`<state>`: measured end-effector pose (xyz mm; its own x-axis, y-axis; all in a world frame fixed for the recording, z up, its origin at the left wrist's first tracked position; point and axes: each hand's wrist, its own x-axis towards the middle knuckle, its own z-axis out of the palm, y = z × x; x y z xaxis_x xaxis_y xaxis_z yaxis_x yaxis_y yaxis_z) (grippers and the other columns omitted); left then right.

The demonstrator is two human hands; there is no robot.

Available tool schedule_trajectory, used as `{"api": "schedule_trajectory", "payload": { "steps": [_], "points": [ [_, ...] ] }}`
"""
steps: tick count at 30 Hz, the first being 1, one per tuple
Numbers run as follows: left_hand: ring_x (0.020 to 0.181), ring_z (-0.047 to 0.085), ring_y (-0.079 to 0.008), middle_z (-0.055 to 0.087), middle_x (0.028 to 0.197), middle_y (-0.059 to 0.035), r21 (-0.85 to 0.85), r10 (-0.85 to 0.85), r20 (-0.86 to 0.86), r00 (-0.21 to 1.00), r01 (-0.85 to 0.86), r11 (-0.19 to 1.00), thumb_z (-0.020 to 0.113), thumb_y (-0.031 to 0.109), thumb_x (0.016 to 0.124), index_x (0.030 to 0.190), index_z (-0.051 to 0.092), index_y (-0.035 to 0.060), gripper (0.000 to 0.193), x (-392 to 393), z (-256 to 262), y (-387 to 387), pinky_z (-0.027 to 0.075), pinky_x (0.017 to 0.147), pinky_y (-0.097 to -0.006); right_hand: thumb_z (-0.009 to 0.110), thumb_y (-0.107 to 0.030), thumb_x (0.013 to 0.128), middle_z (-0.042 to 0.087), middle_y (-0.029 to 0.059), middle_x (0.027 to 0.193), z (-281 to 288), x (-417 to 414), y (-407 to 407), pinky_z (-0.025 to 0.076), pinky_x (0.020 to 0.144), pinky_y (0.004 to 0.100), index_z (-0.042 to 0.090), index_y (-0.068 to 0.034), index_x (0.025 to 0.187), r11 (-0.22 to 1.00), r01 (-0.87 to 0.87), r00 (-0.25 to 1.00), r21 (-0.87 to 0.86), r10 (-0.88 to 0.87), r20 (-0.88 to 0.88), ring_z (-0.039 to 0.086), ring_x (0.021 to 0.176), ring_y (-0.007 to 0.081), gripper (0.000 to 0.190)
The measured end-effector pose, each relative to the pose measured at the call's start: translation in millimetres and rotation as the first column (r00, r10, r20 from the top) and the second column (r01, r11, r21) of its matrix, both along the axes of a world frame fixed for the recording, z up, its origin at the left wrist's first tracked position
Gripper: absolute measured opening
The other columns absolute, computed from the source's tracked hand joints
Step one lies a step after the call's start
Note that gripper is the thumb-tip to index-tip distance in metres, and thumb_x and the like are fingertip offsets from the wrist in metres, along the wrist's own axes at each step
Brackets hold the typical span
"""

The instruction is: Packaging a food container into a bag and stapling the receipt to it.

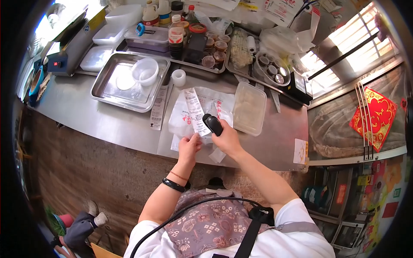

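Note:
A white plastic bag (177,111) with red print lies on the steel counter in front of me. Along it runs a long paper receipt (193,103) bearing print. My left hand (188,146) pinches the near end of the receipt and bag between thumb and fingers. In my right hand (228,137) is a black stapler (213,125), its front end over the receipt's right edge. Whether its jaws touch the paper cannot be made out. Just right of the bag rests a clear lidded plastic container (250,108) with pale contents.
A steel tray (105,92) holds a round plastic tub (145,71). Nearby are a tape roll (178,77) and another receipt (158,111). Sauce bottles (176,37), small lidded cups (220,45) and scissors (275,100) stand or lie farther back. Another person's legs (79,225) show lower left.

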<state>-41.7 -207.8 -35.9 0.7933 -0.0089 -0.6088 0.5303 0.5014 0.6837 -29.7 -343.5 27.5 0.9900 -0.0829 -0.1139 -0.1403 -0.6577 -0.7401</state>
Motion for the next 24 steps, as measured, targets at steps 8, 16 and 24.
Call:
{"api": "schedule_trajectory", "payload": {
  "steps": [8, 16, 24],
  "points": [
    [0.060, 0.055, -0.0095, 0.058, 0.072, -0.0045, 0.113, -0.137, 0.087, 0.987, 0.127, 0.985, 0.062, 0.020, 0.079, 0.085, 0.057, -0.0012, 0.022, -3, 2, 12, 0.045, 0.054, -0.0202, 0.062, -0.012, 0.071, 0.061, 0.0082, 0.081, 13, 16, -16, 0.047, 0.061, 0.0255, 0.057, 0.003, 0.094, 0.768, 0.136, 0.884, 0.626, 0.192, -0.427, 0.061, 0.072, 0.0152, 0.028],
    [0.061, 0.055, -0.0097, 0.059, 0.071, -0.0045, 0.131, -0.159, 0.110, 0.981, 0.144, 0.981, 0.061, 0.021, 0.080, 0.084, 0.058, -0.0009, 0.022, -3, 7, 17, 0.045, 0.057, -0.0209, 0.061, -0.009, 0.074, 0.059, 0.0092, 0.086, 8, 9, -20, 0.050, 0.062, 0.0280, 0.052, 0.003, 0.100, 0.671, 0.263, 0.804, 0.693, 0.245, -0.542, 0.062, 0.073, 0.0180, 0.030],
    [0.060, 0.054, -0.0084, 0.059, 0.070, -0.0036, 0.026, -0.130, 0.082, 0.988, 0.128, 0.991, 0.062, 0.021, 0.080, 0.079, 0.059, 0.0004, 0.021, -2, 10, 22, 0.044, 0.055, -0.0181, 0.060, -0.007, 0.077, 0.057, 0.0110, 0.096, 10, -23, -11, 0.051, 0.064, 0.0294, 0.047, 0.001, 0.111, 0.530, 0.358, 0.832, 0.768, 0.192, -0.521, 0.062, 0.079, 0.0203, 0.037]
  ]
}}
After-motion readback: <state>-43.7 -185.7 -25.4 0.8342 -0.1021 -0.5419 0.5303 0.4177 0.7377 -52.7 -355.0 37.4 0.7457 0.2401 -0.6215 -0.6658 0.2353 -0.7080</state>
